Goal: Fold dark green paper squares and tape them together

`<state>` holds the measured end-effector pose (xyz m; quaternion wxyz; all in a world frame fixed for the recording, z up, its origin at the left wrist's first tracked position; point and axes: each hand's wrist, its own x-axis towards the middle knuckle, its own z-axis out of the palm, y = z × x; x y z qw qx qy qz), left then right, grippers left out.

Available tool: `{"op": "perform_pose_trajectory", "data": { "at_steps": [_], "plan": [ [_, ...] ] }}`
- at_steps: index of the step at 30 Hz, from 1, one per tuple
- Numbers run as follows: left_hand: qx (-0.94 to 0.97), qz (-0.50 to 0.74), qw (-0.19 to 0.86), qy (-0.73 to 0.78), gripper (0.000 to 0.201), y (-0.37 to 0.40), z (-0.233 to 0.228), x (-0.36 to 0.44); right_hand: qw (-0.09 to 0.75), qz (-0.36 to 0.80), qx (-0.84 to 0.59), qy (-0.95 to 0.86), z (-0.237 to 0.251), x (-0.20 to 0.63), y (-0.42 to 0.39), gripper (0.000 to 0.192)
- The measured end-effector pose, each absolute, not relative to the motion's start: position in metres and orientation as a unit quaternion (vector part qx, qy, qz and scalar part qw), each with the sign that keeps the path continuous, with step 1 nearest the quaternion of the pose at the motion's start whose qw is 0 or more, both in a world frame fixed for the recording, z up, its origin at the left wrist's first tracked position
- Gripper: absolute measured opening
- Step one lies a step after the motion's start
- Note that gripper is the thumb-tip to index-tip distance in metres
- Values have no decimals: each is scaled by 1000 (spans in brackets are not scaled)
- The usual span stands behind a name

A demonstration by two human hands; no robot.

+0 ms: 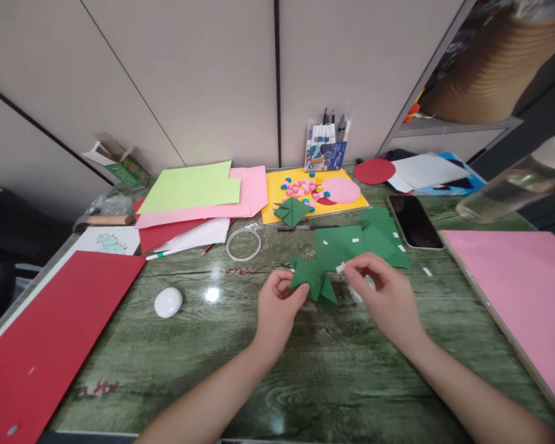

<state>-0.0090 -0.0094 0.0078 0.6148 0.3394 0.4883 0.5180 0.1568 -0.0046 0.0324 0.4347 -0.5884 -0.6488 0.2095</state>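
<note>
My left hand (280,305) pinches a folded green paper frog (311,277) at its left side, thumb on top, just above the table. To its right, my right hand (386,293) holds a small white strip (341,267) between thumb and fingertips, close to the folded paper. Behind both hands lie green paper sheets (335,243) with several small white strips on them. A second folded green paper frog (293,211) rests farther back, on the front edge of a yellow sheet (271,191).
A phone (415,221) and a water bottle (504,185) stand to the right, near a pink board (518,277). Red card (69,333), a white round object (168,302), a tape roll (243,245) and stacked coloured papers (189,191) are leftward. A marker box (326,148) stands behind.
</note>
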Motion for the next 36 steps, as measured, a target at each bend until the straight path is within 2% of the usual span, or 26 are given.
{"op": "perform_pose_trajectory", "data": {
  "at_steps": [2,4,6,9,10,12,16,18,26,32,36],
  "plan": [
    [321,525,624,482,20,-8,7,-10,455,248,-610,-599,33,165,2,16],
    [300,530,635,475,19,-8,6,-10,453,226,-637,-582,32,176,10,19],
    [282,535,645,467,19,-8,6,-10,416,137,-668,-602,28,188,19,23],
    [254,548,653,456,19,-8,9,-10,276,-61,-663,-693,21,203,29,20],
    [247,554,655,451,19,-8,10,-10,262,-96,-648,-709,20,204,30,23],
    [235,567,657,438,19,-8,12,-10,278,-110,-601,-741,20,200,27,30],
    [206,594,659,412,17,-7,14,-11,368,-39,-490,-789,28,173,4,16],
    [188,603,664,400,17,-7,15,-11,387,-69,-457,-798,31,161,-6,19],
    [219,589,678,381,19,-15,15,-7,393,-128,-437,-799,31,158,-11,17],
    [135,510,771,356,19,-11,17,-11,395,-137,-424,-803,32,163,-11,21],
    [152,514,746,395,20,-9,15,-10,388,-140,-429,-804,30,160,-10,21]
  ]
}}
